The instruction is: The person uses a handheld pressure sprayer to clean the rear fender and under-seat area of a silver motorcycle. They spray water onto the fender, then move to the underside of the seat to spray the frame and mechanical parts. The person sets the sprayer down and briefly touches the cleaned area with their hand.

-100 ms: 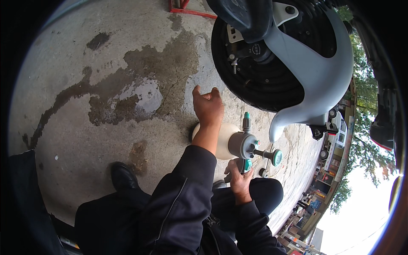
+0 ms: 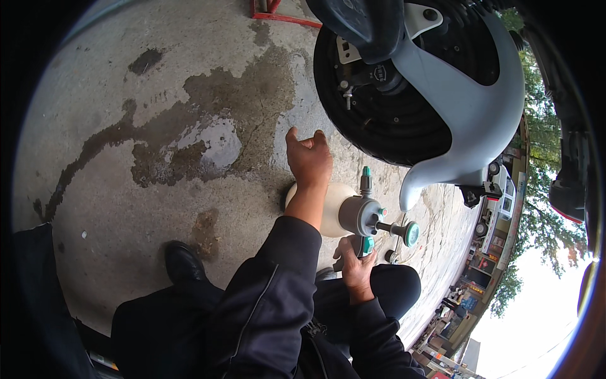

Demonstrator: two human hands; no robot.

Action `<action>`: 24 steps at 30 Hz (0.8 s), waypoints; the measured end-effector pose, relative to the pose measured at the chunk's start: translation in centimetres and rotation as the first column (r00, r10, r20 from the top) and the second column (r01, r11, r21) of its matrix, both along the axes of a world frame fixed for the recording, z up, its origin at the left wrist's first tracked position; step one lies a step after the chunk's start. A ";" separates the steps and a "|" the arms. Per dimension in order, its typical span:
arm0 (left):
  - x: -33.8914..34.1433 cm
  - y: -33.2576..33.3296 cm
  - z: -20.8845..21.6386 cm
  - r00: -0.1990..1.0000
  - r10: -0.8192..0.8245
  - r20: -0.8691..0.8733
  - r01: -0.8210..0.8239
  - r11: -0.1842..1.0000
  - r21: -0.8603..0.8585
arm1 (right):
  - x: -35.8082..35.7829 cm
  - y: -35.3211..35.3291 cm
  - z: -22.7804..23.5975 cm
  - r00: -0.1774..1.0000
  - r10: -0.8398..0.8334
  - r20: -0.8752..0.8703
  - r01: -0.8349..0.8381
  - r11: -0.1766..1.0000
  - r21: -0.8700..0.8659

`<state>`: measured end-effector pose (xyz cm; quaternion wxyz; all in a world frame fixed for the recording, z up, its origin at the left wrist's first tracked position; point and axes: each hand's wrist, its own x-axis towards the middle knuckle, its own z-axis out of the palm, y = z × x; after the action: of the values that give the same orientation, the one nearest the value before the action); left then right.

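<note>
Right hand (image 2: 355, 260) closed around the grey and green handle of a sprayer (image 2: 353, 213), grip tight on the trigger part below the pump head. Sprayer upright on the concrete floor (image 2: 126, 208), just in front of the knees: cream round tank, grey cap, green-tipped nozzle pointing up, green knob on a rod sticking out to the right. Left hand (image 2: 309, 158) raised above and beyond the tank, holding nothing, fingers loosely curled and half open, thumb up; forearm crossing in front of the tank and hiding part of it. Dark sleeves on both arms, dark trousers, a black shoe (image 2: 183, 262) on the floor to the left. Wet patch (image 2: 208, 139) and dark stains spread over the concrete left of the left hand. Scooter wheel (image 2: 372, 107) with a black tyre just beyond the hands, grey mudguard (image 2: 467, 107) curving over it and down to a point near the sprayer's knob. Red stand foot (image 2: 278, 14) at the top edge. Trees and buildings far right.
</note>
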<state>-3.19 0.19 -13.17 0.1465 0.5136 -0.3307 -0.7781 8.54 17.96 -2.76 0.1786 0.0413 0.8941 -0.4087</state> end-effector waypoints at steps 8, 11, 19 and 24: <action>0.0 0.0 -0.1 1.000 0.004 -0.007 -0.004 1.000 0.013 | 0.1 0.1 -0.1 1.000 -0.027 -0.002 0.027 0.999 0.019; 0.1 0.0 -0.3 0.999 -0.041 -0.031 0.043 0.997 0.056 | 0.0 0.0 -0.1 1.000 -0.028 -0.002 0.028 1.000 0.014; -0.1 0.3 -0.5 1.000 0.012 0.021 -0.012 1.000 -0.016 | 0.1 -0.1 0.1 1.000 -0.029 0.007 0.029 1.000 -0.001; -0.2 0.4 -0.7 1.000 0.017 0.024 -0.017 1.000 -0.010 | 0.0 -0.3 0.2 1.000 -0.010 0.000 0.010 1.000 0.006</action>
<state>-3.38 0.59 -13.85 0.1516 0.5248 -0.3319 -0.7690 8.50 17.70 -2.54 0.1766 0.0462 0.8950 -0.4070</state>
